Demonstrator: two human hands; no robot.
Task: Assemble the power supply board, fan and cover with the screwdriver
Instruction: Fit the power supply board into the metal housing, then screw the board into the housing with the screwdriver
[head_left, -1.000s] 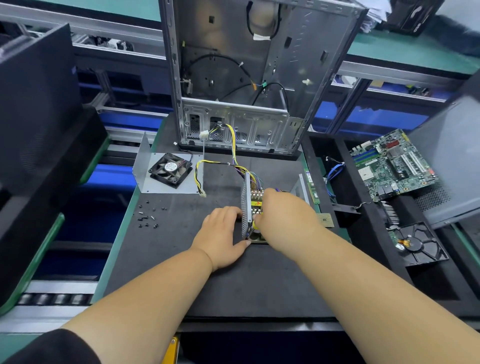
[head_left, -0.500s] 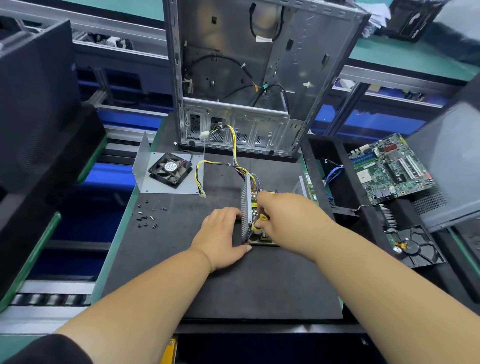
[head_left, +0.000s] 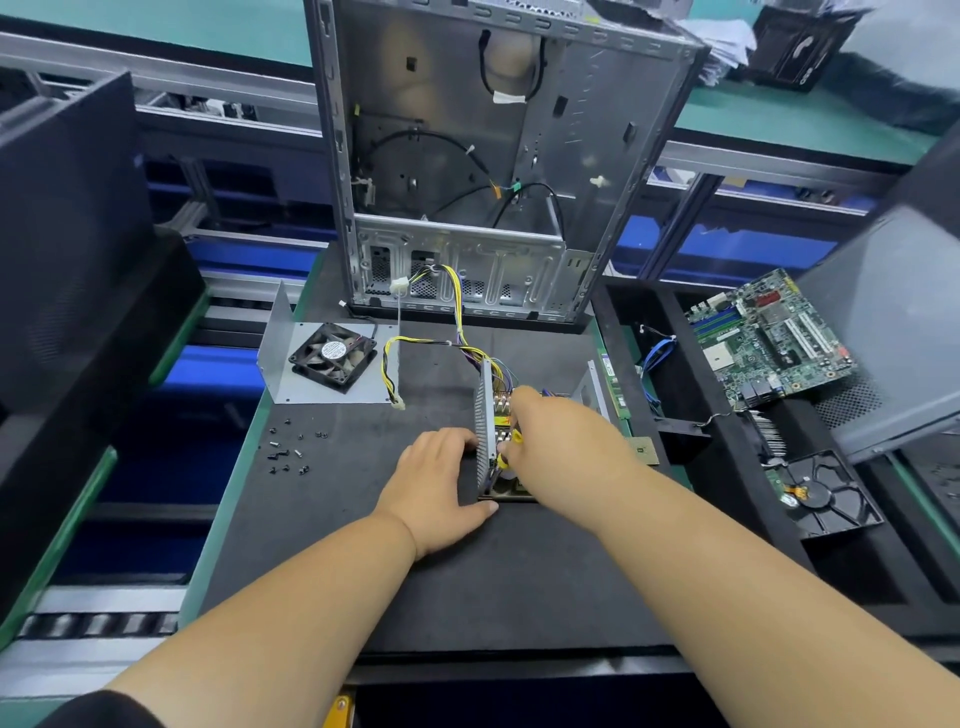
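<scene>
My left hand (head_left: 434, 483) lies flat against the power supply (head_left: 488, 431) at mid-desk; my right hand (head_left: 561, 441) grips the yellow screwdriver (head_left: 503, 457) inside it. If the tip slips, it could gouge the board. The fan (head_left: 332, 356) waits at ten o'clock.

Bare black mat (head_left: 322, 545) lies open near and left of the power supply housing (head_left: 485, 426). Loose screws (head_left: 291, 447) obstruct the mat's left edge. The fan (head_left: 332, 356) on its metal cover (head_left: 280, 358) blocks far left. Yellow wiring (head_left: 441, 338) crosses far centre. The computer chassis (head_left: 493, 171) closes the far side; a foam tray wall (head_left: 623, 364) bounds the right.
</scene>
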